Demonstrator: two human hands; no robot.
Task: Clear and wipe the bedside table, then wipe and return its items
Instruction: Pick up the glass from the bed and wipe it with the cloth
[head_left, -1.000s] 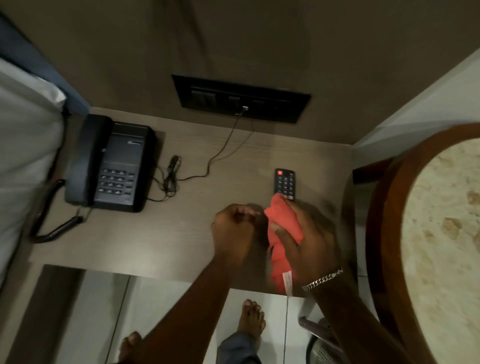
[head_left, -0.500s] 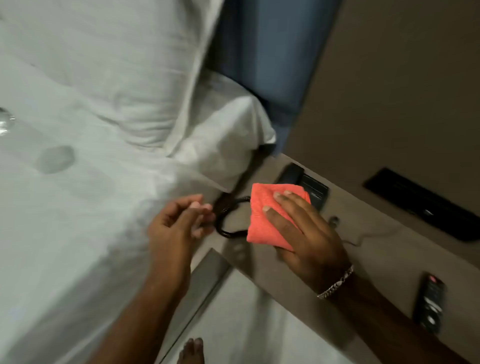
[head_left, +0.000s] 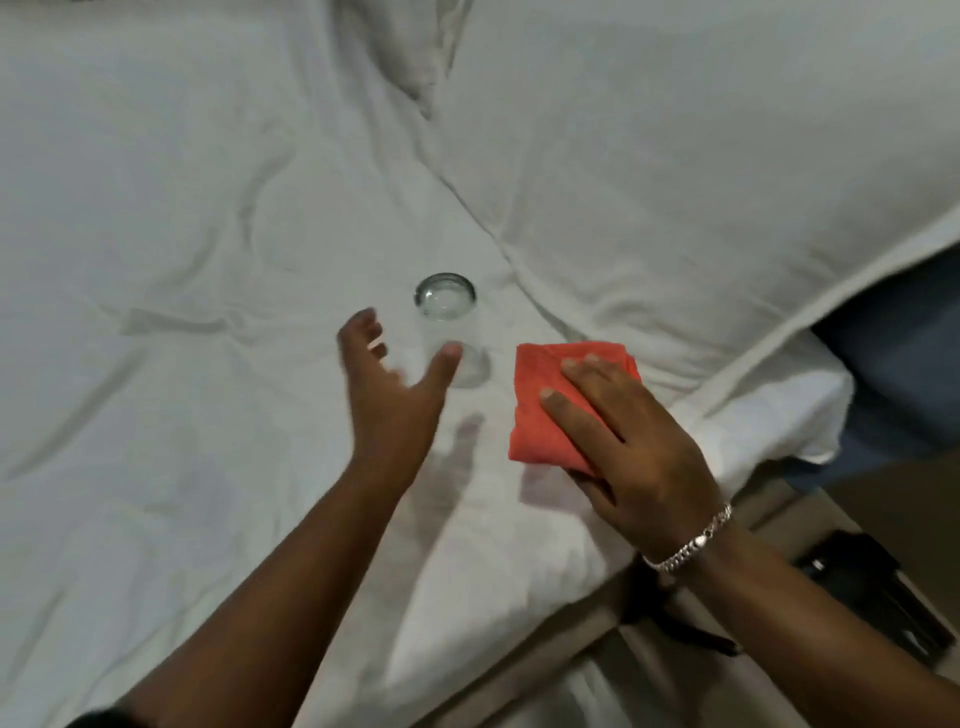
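A clear drinking glass (head_left: 448, 317) lies on the white bed sheet (head_left: 182, 260), its round end facing up. My left hand (head_left: 395, 395) hovers just in front of it, fingers spread, the thumb tip overlapping the glass; nothing is in the hand. My right hand (head_left: 628, 447) grips a folded orange cloth (head_left: 545, 410) to the right of the glass, above the sheet. The black telephone (head_left: 872, 587) shows partly at the lower right on the bedside table (head_left: 893, 493), mostly hidden by my right forearm.
White pillows (head_left: 675, 156) fill the upper right of the bed. A blue headboard panel (head_left: 904, 364) stands at the right edge. The phone's dark cord (head_left: 675, 623) hangs between bed and table.
My view has swung left from the bedside table to the bed. Both hands moved over the sheet; the left hand opened and reached up to the glass, the cloth travelling along in the right.
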